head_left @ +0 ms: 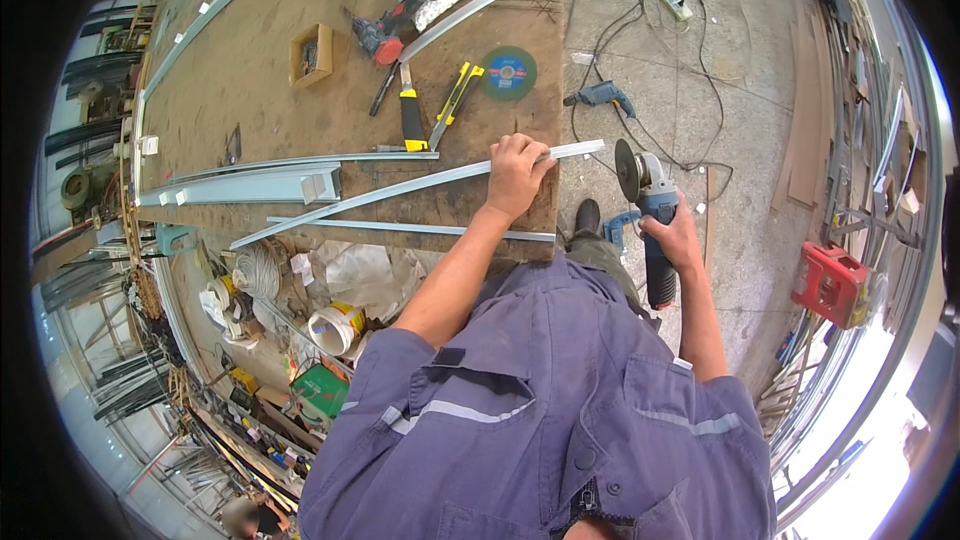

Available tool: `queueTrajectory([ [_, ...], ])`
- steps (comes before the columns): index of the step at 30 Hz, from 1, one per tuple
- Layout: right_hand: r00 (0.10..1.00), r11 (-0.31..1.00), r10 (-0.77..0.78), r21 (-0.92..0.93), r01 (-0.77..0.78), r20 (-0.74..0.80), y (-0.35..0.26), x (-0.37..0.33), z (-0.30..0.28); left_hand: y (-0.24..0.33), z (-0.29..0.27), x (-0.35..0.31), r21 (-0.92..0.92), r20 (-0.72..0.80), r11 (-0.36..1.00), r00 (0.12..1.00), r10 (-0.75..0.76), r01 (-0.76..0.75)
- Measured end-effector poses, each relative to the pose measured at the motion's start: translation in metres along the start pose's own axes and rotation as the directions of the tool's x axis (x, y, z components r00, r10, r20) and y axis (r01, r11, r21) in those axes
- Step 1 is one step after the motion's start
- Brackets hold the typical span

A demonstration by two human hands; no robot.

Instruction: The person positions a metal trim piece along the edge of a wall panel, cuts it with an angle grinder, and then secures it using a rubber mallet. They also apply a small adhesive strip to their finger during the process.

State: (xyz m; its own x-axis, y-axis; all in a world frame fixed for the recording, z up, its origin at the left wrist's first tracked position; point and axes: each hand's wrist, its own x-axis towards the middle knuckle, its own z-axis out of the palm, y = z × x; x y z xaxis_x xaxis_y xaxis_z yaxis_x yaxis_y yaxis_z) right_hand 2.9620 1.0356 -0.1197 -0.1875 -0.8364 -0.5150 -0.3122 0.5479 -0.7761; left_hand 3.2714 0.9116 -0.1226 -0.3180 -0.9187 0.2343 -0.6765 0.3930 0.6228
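My left hand (pixel 517 175) is closed over a long thin metal profile (pixel 420 182) near the right edge of the workbench (pixel 330 120). The profile's end sticks out past that edge. In my right hand (pixel 677 235) is a blue angle grinder (pixel 658 208), held upright beside the bench with its dark disc (pixel 628 170) at the top. A short gap separates the disc from the profile's end. Whether the disc spins, I cannot tell. Under the held profile lies another thin profile (pixel 410 228) along the bench's near edge.
On the bench are wider metal profiles (pixel 250 186), a yellow-handled hacksaw (pixel 457 105), a green cutting disc (pixel 509 73), a cordless tool (pixel 400 10) and a small wooden box (pixel 311 55). A blue drill (pixel 602 96) and cables lie on the floor; a red plastic stand (pixel 832 283) is at right.
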Motion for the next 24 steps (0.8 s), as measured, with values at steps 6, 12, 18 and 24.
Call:
queueTrajectory([
  [6, 0.999, 0.998, 0.047, -0.034, -0.046, 0.012, -0.001, 0.003, 0.010, 0.001, 0.002, 0.001, -0.026, -0.009, 0.998, 0.999, -0.051, 0.051],
  [12, 0.999, 0.999, 0.033, -0.036, -0.033, 0.003, -0.005, 0.002, 0.014, 0.001, 0.002, 0.002, -0.021, -0.008, 0.999, 0.999, -0.037, 0.037],
  [18, 1.000, 1.000, 0.023, 0.013, -0.023, 0.006, -0.007, 0.007, 0.019, 0.000, 0.002, 0.003, -0.013, -0.024, 1.000, 1.000, -0.004, 0.004],
  [24, 0.999, 0.997, 0.045, -0.068, -0.044, 0.018, -0.010, 0.014, 0.018, -0.003, 0.004, 0.002, -0.012, -0.034, 1.000, 0.999, 0.002, -0.003],
])
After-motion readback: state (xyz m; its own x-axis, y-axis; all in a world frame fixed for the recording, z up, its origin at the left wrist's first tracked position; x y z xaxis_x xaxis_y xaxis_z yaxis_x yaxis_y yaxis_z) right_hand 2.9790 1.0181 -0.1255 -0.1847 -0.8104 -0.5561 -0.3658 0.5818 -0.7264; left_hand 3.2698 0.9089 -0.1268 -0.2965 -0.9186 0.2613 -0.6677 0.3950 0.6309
